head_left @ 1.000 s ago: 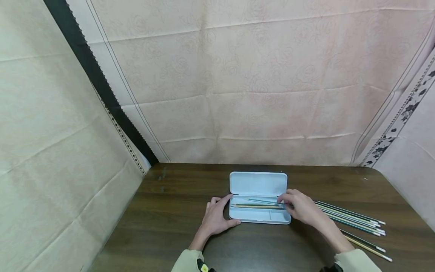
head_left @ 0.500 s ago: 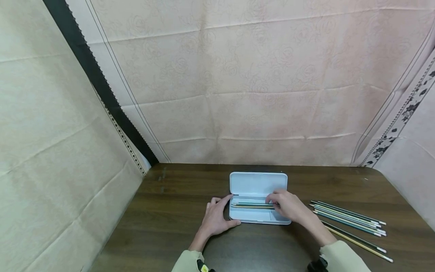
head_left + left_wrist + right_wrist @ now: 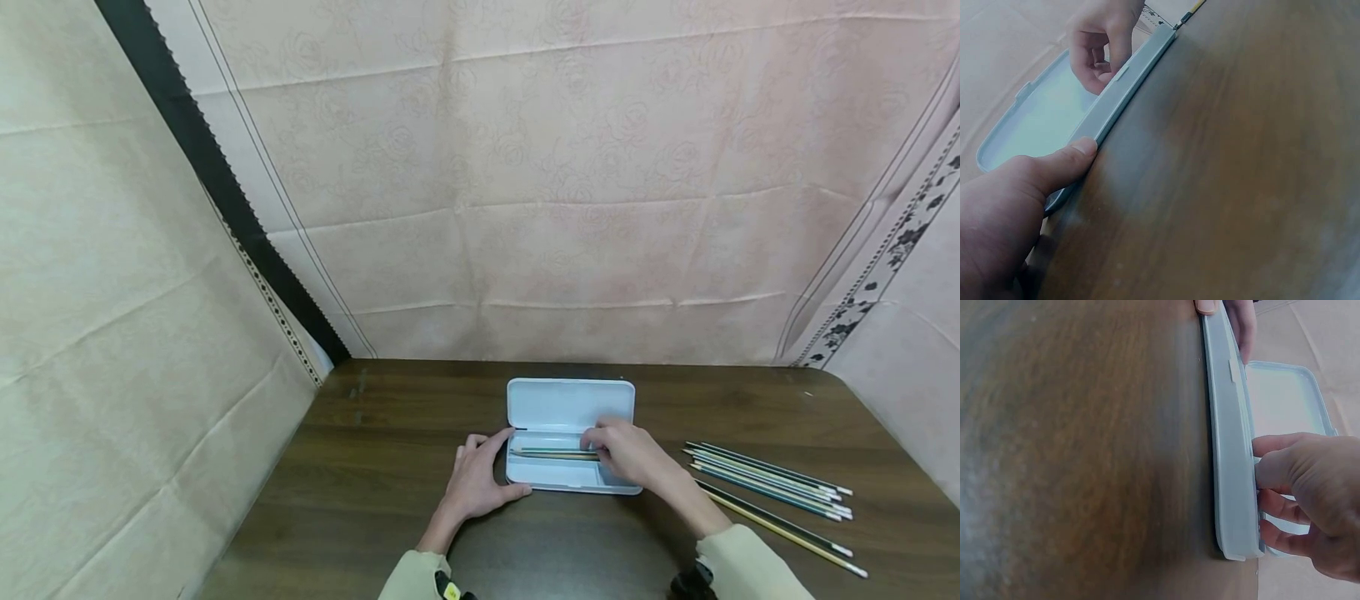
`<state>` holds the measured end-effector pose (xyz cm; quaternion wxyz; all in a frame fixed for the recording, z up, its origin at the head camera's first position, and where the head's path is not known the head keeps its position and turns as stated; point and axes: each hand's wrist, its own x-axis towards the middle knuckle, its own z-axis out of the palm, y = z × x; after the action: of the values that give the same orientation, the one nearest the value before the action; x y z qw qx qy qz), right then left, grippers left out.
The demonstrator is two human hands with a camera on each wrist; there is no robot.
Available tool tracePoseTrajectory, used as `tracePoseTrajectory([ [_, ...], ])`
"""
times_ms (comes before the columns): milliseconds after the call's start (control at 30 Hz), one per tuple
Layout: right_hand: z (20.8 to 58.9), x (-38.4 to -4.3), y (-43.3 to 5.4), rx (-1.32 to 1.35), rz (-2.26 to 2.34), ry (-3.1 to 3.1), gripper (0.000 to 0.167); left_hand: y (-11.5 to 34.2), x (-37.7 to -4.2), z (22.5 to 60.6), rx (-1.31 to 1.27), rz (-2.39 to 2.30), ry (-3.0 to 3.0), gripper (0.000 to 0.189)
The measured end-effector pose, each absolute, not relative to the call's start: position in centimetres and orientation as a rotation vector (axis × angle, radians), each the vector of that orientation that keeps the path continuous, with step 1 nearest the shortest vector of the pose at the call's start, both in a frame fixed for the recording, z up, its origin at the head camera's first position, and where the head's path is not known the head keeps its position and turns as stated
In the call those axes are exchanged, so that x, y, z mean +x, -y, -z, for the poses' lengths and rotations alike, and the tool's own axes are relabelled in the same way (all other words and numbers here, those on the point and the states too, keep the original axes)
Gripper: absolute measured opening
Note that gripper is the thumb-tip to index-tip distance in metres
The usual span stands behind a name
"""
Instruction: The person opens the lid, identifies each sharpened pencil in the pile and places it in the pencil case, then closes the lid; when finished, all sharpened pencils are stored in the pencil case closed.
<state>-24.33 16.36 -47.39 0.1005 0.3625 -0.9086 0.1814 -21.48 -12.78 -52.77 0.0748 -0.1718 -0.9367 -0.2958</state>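
A light blue pencil case (image 3: pixel 570 403) lies on the table with its lid raised at the back. Several pencils (image 3: pixel 551 454) lie lengthwise inside its tray. My left hand (image 3: pixel 477 477) holds the case's left end, thumb at the front wall (image 3: pixel 1085 147) and fingers toward the back. Over the tray's right part, my right hand (image 3: pixel 630 454) reaches in with curled fingers at the pencils' right ends, pinching a pencil there. The case's front wall (image 3: pixel 1232 444) hides those fingertips in the right wrist view.
Several dark and light green pencils (image 3: pixel 765 481) lie in a bundle right of the case. Nearer me, a dark pencil and a yellow pencil (image 3: pixel 795 537) lie side by side under the right forearm. Patterned cloth (image 3: pixel 570 208) hangs behind the brown wooden table (image 3: pixel 360 500).
My right hand has moved left and down into the case, and the pencil it held slanted over the tray now lies among the others. My left hand stays in place.
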Motion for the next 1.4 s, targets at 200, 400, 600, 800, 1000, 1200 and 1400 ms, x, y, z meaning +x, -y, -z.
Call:
tracePoseTrajectory([
  [200,47.4,-24.3,-16.4,1.047,-0.556,2.733,0.021,12.8,-21.4,52.6,-0.525,0.891,2.793,0.090],
  [400,46.8,-23.9,-17.4,1.006,-0.620,2.720,0.019,12.7,-21.4,52.5,-0.523,0.888,2.806,0.090],
  [600,46.2,-23.0,-19.9,0.904,-0.683,2.649,0.021,12.6,-21.4,52.3,-0.507,0.913,2.811,0.090],
  [800,46.2,-21.6,-24.2,0.842,-0.717,2.509,0.029,12.6,-21.3,52.3,-0.516,0.907,2.808,0.089],
  [1000,47.2,-20.2,-28.7,0.849,-0.659,2.337,0.037,12.7,-21.1,52.2,-0.514,0.911,2.807,0.089],
  [1200,48.3,-18.8,-32.3,0.804,-0.611,2.286,0.042,12.7,-21.1,52.2,-0.523,0.907,2.798,0.089],
  [1400,48.9,-17.3,-34.7,0.711,-0.564,2.343,0.044,12.6,-21.1,52.2,-0.530,0.914,2.793,0.089],
])
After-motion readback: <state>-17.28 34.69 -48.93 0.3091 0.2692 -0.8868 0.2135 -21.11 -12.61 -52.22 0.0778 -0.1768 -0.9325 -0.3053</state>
